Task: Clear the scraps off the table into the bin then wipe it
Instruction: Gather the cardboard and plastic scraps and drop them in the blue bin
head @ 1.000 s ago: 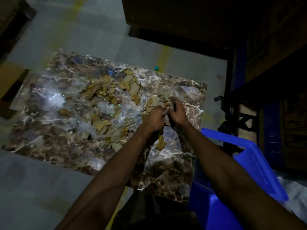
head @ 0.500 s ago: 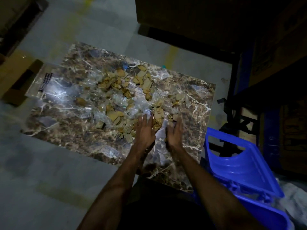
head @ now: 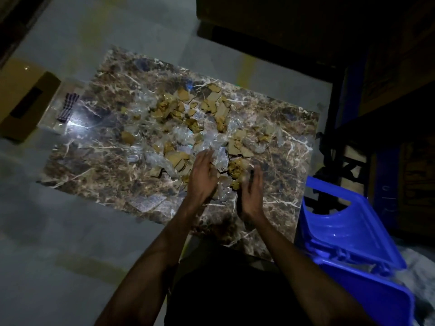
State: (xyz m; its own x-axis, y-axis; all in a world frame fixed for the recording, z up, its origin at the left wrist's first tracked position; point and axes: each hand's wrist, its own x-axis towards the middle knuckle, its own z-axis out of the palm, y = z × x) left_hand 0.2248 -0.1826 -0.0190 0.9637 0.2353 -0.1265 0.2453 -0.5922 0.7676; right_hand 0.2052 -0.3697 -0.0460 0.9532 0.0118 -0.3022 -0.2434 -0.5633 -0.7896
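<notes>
I had my left hand (head: pixel 202 178) and right hand (head: pixel 251 193) flat-fingered, cupping scraps (head: pixel 236 169) on the table (head: pixel 98 161); bin (head: pixel 353 234) sat at 4 o'clock, so loose plastic could have spilled off the edge mid-carry.
</notes>
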